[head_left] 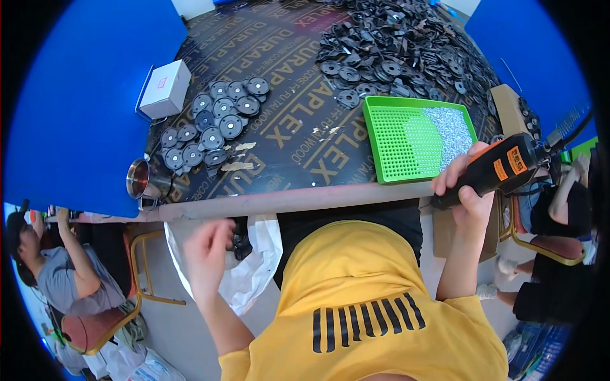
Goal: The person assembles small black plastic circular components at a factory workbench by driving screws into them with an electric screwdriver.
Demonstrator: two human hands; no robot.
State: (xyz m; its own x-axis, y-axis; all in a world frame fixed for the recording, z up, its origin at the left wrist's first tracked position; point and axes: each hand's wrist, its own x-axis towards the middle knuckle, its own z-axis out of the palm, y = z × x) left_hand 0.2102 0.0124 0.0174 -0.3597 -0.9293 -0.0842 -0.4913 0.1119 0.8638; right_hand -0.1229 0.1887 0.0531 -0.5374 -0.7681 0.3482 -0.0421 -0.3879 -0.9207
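Note:
In my right hand [473,206] is a black power screwdriver [502,166] with orange labels, held at the table's front edge beside a green tray [370,143]. The fingers wrap round its body, and a coiled cord runs from its far end. Small silvery screws [450,134] fill the tray's right part; rows of holes cover the rest. My left hand [210,251] hangs below the table edge, over an open white bag [264,244] with black parts [241,244] in it. Motion smears its fingers, so I cannot make out whether it holds anything.
Round black parts with metal centres [222,108] lie grouped on the table's left. A large heap of loose black parts [406,44] covers the back right. A white box [165,89] and a metal cup [141,178] stand left. Blue partitions [82,95] flank the table. People sit on both sides.

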